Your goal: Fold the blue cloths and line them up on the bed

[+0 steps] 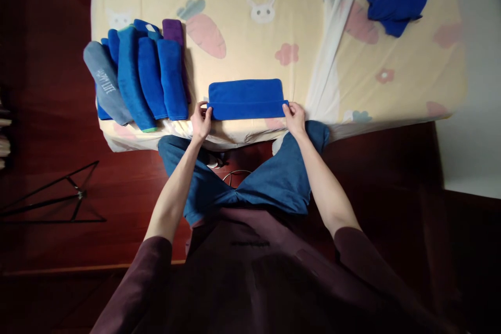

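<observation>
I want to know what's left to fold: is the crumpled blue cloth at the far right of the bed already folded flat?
No, the crumpled blue cloth lies bunched in a loose heap on the bed sheet, unfolded.

The bed [297,26] (cartoon-print sheet) bears folded towels [136,75] and a crumpled cloth [396,1].

A home bedroom: a bed [410,88] covered by a pale yellow cotton sheet printed with rabbits and carrots [242,26] stands on a dark red-brown wooden floor [50,130], with a row of folded blue terry towels [148,73] at its near left corner.
</observation>
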Demonstrator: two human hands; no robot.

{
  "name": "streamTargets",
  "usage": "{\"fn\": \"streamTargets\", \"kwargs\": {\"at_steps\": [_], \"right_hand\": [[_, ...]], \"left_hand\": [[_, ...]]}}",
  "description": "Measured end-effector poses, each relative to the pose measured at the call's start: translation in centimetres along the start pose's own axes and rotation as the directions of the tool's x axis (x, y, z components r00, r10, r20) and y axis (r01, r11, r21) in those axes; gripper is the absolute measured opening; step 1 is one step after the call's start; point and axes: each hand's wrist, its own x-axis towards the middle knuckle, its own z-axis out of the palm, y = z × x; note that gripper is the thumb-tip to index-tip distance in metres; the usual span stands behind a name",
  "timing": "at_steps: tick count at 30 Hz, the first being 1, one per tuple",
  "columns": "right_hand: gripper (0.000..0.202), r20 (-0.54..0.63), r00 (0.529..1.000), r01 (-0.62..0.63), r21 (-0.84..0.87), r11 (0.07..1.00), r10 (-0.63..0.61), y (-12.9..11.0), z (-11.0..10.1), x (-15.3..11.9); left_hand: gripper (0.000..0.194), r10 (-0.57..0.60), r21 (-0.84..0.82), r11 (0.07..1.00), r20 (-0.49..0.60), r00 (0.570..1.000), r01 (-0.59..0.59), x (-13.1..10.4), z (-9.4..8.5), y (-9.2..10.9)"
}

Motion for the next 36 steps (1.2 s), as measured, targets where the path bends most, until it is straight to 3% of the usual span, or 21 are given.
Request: {"fn": "streamTargets", "kwargs": {"at_steps": [5,11,22,25,28,30,33,36], "right_hand": [[0.060,0.041,0.999,-0.001,-0.057,0.998,0.004,-0.6,-0.1,0.0],[0.057,-0.014,1.000,0.007,-0.138,0.990,-0.009,-1.3,-0.5,-0.3],[0.056,-0.012,1.000,-0.025,-0.114,0.993,0.023,0.0,-0.3,0.0],[0.052,0.008,1.000,-0.027,-0.145,0.989,0.028,-0.9,-0.6,-0.4],[0.049,0.003,1.000,0.024,-0.256,0.966,-0.024,-3.5,-1.3,-2.2],[0.051,0.059,0.994,0.108,-0.342,0.933,-0.094,-5.6,-1.8,-3.8],[0.056,0.277,0.943,0.289,-0.415,0.863,-0.182,-8.1,-2.1,-5.9],[0.060,0.405,0.890,0.383,-0.417,0.824,-0.208,-8.9,-1.5,-6.3]], "left_hand": [[0.032,0.005,0.023,1.000,0.008,1.000,-0.005,-0.4,-0.1,-0.4],[0.034,0.005,0.028,1.000,-0.015,1.000,-0.005,-0.7,-0.3,-0.3],[0.033,0.008,0.027,1.000,-0.024,1.000,-0.007,-0.4,-0.3,-0.7],[0.031,0.000,0.045,0.999,-0.034,0.999,0.002,-0.6,-0.2,-0.2],[0.034,0.090,0.146,0.986,-0.067,0.994,-0.080,-2.0,-0.6,1.4],[0.040,0.201,0.250,0.946,0.044,0.979,-0.206,-3.6,-1.0,2.8],[0.049,0.297,0.311,0.863,0.325,0.898,-0.398,-5.6,-0.9,4.5],[0.058,0.305,0.325,0.827,0.425,0.852,-0.459,-6.1,0.0,5.0]]}}
